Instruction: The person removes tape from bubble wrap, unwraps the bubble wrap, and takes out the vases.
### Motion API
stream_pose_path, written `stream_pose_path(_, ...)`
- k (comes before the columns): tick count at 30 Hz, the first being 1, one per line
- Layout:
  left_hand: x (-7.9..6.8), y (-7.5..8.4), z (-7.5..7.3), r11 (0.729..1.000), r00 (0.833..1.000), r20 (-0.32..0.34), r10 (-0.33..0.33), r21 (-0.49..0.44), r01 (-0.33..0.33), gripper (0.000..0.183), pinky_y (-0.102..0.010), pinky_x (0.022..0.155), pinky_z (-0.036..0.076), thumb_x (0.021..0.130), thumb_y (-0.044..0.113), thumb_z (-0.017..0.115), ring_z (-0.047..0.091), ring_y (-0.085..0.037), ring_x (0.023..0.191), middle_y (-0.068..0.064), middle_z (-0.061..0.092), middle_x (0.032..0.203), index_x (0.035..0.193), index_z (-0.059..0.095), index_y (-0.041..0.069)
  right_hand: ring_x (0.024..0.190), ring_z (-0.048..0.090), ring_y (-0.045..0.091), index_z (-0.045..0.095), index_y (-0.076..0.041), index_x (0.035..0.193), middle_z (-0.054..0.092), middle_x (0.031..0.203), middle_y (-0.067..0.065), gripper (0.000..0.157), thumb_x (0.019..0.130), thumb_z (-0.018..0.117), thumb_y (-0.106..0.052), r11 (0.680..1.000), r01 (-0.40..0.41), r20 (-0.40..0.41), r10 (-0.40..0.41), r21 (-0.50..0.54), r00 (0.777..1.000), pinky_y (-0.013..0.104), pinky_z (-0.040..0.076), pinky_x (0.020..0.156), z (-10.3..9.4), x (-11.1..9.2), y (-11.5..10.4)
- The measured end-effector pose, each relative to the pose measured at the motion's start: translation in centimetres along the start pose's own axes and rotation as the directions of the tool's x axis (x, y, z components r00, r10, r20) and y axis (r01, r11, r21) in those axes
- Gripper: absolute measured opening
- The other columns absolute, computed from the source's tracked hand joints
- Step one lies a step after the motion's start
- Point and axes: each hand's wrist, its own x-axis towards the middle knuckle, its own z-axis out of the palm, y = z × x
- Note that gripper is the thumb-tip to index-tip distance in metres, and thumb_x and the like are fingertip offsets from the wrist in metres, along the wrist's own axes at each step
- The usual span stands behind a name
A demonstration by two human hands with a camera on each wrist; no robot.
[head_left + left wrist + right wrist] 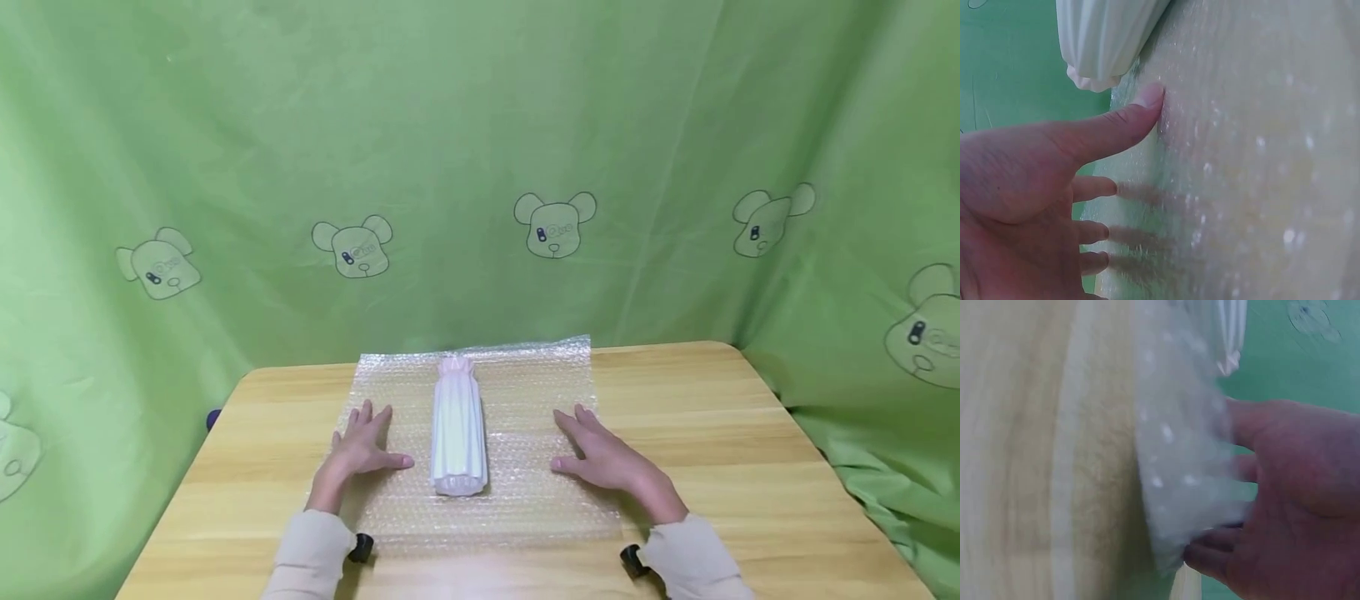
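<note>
A white fluted vase (458, 425) with a pinkish flared neck lies on its side on a sheet of clear bubble wrap (517, 492), its base toward me. To the left of the vase, my left hand (362, 448) rests on the wrap near its left edge, fingers spread and thumb toward the vase. My right hand (606, 457) is at the wrap's right edge, fingers extended and pointing inward. In the right wrist view, the wrap's edge (1172, 487) overlaps the right fingertips and is blurred. Neither hand touches the vase (1107, 37).
The wooden table (720, 467) extends on both sides of the wrap. A green curtain (450, 167) with printed bear heads hangs behind and around the table. Black devices are strapped at the left wrist (361, 547) and right wrist (634, 560).
</note>
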Motion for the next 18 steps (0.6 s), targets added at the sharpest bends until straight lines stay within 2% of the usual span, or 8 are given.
stream_pose_path(8, 0.0, 0.2, -0.1, 1.000, 1.000, -0.001, -0.009, -0.002, 0.009, 0.109, -0.080, 0.111, 0.001, 0.076, 0.040, 0.089, 0.000, -0.055, 0.150, -0.032, 0.005, 0.165, 0.159, 0.031, 0.001, 0.146, 0.022, 0.057, 0.043, 0.007, 0.151, 0.023, 0.158, 0.040, 0.067, 0.101, 0.066, -0.030, 0.988, 0.034, -0.115, -0.052, -0.152, 0.992, 0.069, 0.022, 0.117, 0.4, 1.3, -0.8)
stream_pose_path(12, -0.1, 0.5, -0.3, 1.000, 1.000, 0.000, 0.000, -0.001, 0.000, 0.105, -0.084, 0.107, 0.003, 0.075, 0.036, 0.090, 0.002, -0.057, 0.149, -0.032, 0.007, 0.165, 0.157, 0.035, 0.000, 0.144, 0.024, 0.059, 0.044, 0.004, 0.151, 0.025, 0.157, 0.040, 0.066, 0.103, 0.060, -0.039, 0.975, 0.023, -0.133, -0.053, -0.220, 0.990, 0.071, 0.025, 0.115, 1.0, 2.6, -0.9)
stream_pose_path(15, -0.1, 1.1, -0.4, 1.000, 1.000, 0.007, 0.017, -0.012, -0.017, 0.094, -0.083, 0.108, 0.008, 0.081, 0.032, 0.087, 0.007, -0.058, 0.148, -0.034, 0.013, 0.164, 0.156, 0.039, 0.001, 0.140, 0.026, 0.064, 0.044, 0.001, 0.152, 0.027, 0.156, 0.040, 0.068, 0.104, 0.056, -0.045, 0.961, -0.005, -0.128, -0.032, -0.278, 0.991, 0.074, 0.029, 0.111, 1.5, 3.1, -0.8)
stream_pose_path(18, -0.1, 2.0, -0.4, 0.997, 0.998, -0.009, 0.056, -0.062, -0.056, 0.079, -0.077, 0.113, 0.018, 0.091, 0.028, 0.078, 0.020, -0.058, 0.146, -0.037, 0.025, 0.159, 0.153, 0.041, -0.003, 0.138, 0.028, 0.066, 0.045, 0.000, 0.152, 0.028, 0.155, 0.041, 0.069, 0.103, 0.056, -0.048, 0.945, -0.033, -0.125, -0.009, -0.325, 0.992, 0.076, 0.032, 0.107, 1.9, 3.2, -0.6)
